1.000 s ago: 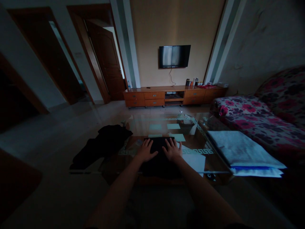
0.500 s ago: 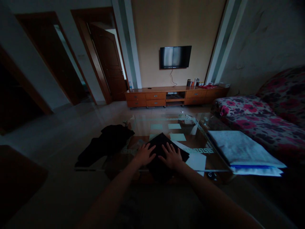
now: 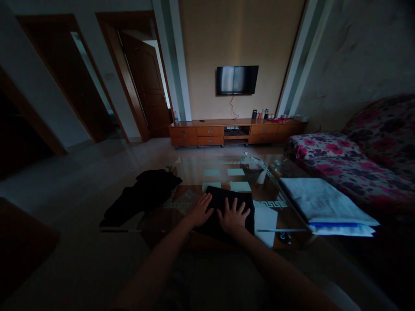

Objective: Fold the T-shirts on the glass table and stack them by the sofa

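Observation:
A folded black cloth, likely a garment [image 3: 216, 224], lies at the near edge of the glass coffee table [image 3: 191, 162]. My left hand [image 3: 200, 211] rests flat on its left part, fingers stretched forward. On its right part my right hand [image 3: 234, 215] lies flat with the fingers spread. Neither hand grips the fabric. To the left, a loose black garment [image 3: 142, 194] is heaped on the table's left side; its exact kind is too dark to tell. White sheets that look like paper [image 3: 266, 220] lie just right of the folded cloth.
A folded white and blue cloth [image 3: 324, 201] sits at the table's right side, beside the flowered sofa [image 3: 337, 149]. Crumpled white material [image 3: 254, 163] is at the table's far end. Beyond stand a low wooden cabinet [image 3: 210, 131] and a wall television [image 3: 237, 80].
The folded black cloth has turned, so its far edge now runs nearly straight across instead of pointing away as a corner. Both hands stay flat on it. The view has shifted slightly.

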### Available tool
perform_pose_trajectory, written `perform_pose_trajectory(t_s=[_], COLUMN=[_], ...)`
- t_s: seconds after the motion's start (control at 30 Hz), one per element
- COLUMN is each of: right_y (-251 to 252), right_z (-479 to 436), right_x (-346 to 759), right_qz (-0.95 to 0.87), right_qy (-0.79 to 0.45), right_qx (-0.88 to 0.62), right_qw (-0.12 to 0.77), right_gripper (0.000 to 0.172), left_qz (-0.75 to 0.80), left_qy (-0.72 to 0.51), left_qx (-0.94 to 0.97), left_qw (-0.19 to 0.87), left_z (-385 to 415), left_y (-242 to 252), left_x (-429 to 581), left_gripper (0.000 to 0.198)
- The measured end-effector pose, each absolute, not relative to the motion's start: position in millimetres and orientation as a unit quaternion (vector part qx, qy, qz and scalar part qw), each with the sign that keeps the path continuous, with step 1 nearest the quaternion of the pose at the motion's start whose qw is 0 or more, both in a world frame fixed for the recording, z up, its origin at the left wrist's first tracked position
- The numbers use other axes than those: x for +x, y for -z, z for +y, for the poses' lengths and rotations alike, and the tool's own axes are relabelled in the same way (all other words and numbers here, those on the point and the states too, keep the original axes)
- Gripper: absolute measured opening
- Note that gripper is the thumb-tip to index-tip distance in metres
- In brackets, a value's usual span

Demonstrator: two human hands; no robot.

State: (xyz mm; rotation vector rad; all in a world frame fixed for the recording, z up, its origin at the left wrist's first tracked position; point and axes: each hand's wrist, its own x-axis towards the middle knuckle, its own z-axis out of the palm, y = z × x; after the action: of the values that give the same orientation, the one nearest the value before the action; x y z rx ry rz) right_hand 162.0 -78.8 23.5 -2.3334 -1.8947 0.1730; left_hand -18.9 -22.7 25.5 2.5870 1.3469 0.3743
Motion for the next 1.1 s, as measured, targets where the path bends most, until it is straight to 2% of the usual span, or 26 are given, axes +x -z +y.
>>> perform_pose_trajectory(t_s=[0.1, 0.3, 0.6, 0.8, 1.0, 1.1], right_y=[-26, -30, -19, -26, -25, -25], right_z=[-73, -67, -88, -70, -62, -58], right_x=[174, 183, 182, 196, 207, 206], right_qz=[-0.663, -0.655, -0.661, -0.683, -0.696, -0.692], right_qy=[-0.066, -0.104, -0.038, -0.092, -0.102, -0.098], right_qx=[-0.743, -0.747, -0.746, -0.723, -0.709, -0.714], right_qw=[0.059, 0.049, 0.067, 0.040, 0.037, 0.045], right_gripper=[0.082, 0.076, 0.075, 0.074, 0.072, 0.072], left_qz=[0.488, 0.524, 0.494, 0.564, 0.572, 0.563], left_qy=[-0.100, -0.056, -0.063, -0.124, -0.068, -0.065], left_qx=[0.859, 0.848, 0.863, 0.817, 0.816, 0.822], left_qw=[0.119, 0.056, 0.085, 0.002, 0.047, 0.051], left_z=[-23, -40, -45, -55, -66, -59], left_y=[-17, -28, -23, -31, -20, -14], left_x=[-16, 0, 1, 14, 24, 23], left_gripper=[0.072, 0.087, 0.078, 0.056, 0.079, 0.080])
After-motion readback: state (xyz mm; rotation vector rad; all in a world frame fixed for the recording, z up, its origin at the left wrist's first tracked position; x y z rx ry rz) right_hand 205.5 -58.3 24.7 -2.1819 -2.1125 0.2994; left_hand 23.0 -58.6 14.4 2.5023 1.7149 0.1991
